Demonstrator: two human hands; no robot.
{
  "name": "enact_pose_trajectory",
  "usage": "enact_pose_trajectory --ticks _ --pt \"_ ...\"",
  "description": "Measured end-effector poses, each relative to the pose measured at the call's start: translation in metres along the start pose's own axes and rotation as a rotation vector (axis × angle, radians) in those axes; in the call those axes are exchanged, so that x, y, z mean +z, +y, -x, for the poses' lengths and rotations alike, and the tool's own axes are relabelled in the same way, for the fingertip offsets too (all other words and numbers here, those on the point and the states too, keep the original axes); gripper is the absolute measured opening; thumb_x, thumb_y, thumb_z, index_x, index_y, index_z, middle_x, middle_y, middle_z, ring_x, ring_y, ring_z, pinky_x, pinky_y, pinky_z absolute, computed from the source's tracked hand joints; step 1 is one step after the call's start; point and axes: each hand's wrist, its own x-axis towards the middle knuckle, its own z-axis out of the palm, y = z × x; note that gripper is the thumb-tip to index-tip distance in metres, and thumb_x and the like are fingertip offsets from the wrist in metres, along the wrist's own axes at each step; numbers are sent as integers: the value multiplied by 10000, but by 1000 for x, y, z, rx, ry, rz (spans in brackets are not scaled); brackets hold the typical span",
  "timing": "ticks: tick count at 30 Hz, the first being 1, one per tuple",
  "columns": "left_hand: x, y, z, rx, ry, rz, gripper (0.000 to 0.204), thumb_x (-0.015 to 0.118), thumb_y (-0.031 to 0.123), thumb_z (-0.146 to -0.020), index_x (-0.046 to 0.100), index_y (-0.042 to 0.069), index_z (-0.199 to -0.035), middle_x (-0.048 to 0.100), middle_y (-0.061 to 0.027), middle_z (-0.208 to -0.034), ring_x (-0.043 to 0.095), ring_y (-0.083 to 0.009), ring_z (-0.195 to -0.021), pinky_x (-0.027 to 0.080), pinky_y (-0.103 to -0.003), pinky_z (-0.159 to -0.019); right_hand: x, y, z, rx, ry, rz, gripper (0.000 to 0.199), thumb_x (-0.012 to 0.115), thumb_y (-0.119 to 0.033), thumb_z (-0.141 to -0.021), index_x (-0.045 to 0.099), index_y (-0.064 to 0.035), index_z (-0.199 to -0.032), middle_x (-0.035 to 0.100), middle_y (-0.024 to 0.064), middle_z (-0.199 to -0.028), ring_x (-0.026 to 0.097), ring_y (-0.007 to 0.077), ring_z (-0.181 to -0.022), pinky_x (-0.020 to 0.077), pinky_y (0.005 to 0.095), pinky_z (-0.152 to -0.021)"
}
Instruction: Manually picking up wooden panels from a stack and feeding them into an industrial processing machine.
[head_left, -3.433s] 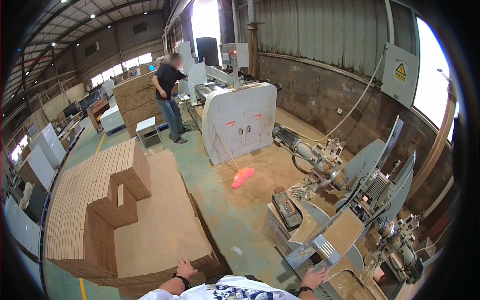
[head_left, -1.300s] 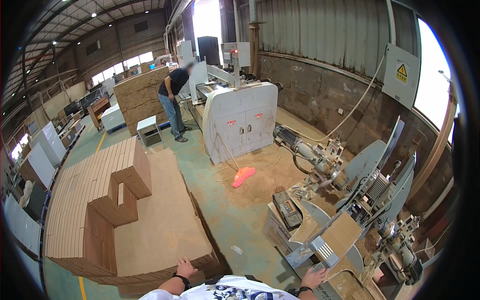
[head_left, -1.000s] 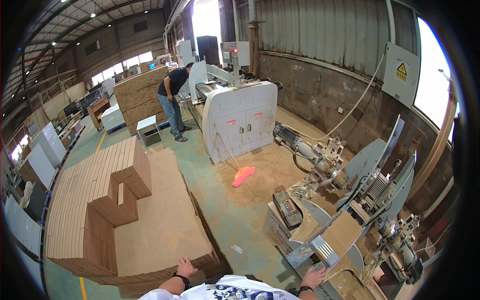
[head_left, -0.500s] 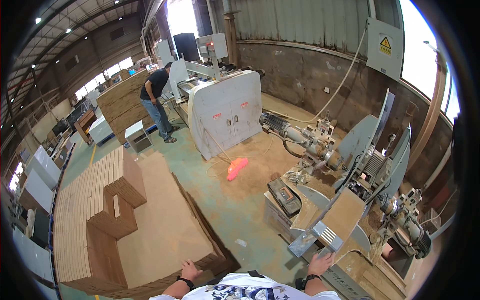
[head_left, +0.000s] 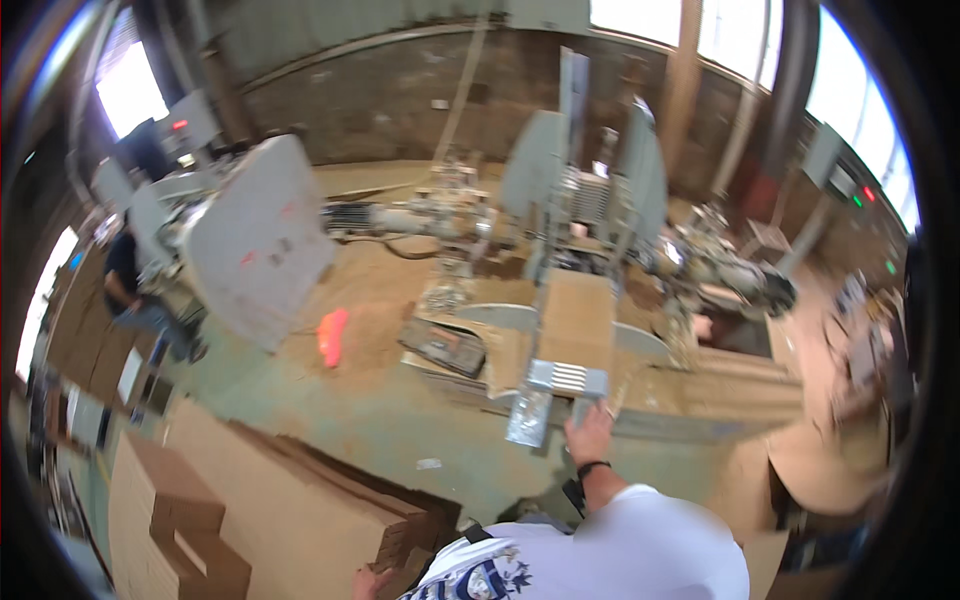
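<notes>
My right hand [head_left: 590,436] reaches forward, its fingers stretched out at the front end of a slotted metal plate [head_left: 568,378] on a woodworking machine. Behind that plate lies a stack of brown boards [head_left: 577,318] in the machine's feed channel. Low in the picture, my left hand [head_left: 373,582] lies by the near corner of a large stack of brown boards [head_left: 300,478]; its visible fingers look loosely open, though small and blurred. I see nothing held in either hand.
Motors [head_left: 725,275] and tall grey guards [head_left: 535,165] flank the feed channel. A dusty toolbox [head_left: 443,345] sits on the machine's left side. A white machine cabinet [head_left: 265,235] and a co-worker [head_left: 135,285] are at the left. A bright pink-orange thing [head_left: 332,336] lies on the dusty floor.
My view has swung to the right, so the machine now sits near the middle. My right hand stays at the metal plate; my left hand shows lower, by the stack's corner.
</notes>
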Motion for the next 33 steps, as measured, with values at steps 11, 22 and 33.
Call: enact_pose_trajectory --ticks 11,22,33 --pt "-102 226 -51 698 63 208 318 623 285 -788 621 13 -953 624 -188 -924 604 -302 -882 476 -351 -739 -4 9 -3 4 60 42 531 653 -299 -670 470 10 -1061 380 213 -1268 410 391 -1052 360 452 -912" --pt "6 462 -96 1307 192 -309 785 712 331 -668 348 33 -1298 395 -190 -1268 360 -339 -1199 310 -444 -987 10 71 -16 -22 106 -492 526 651 -184 -721 396 -4 -1145 415 246 -1219 393 403 -1126 320 448 -963" --pt "33 516 -71 1349 325 -464 625 712 191 -642 441 57 -1189 439 -117 -1168 372 -287 -1177 259 -472 -1025 -16 26 -277 -434 -83 -317 446 637 -250 -745 477 -30 -1099 486 164 -1102 459 322 -1035 362 427 -903"
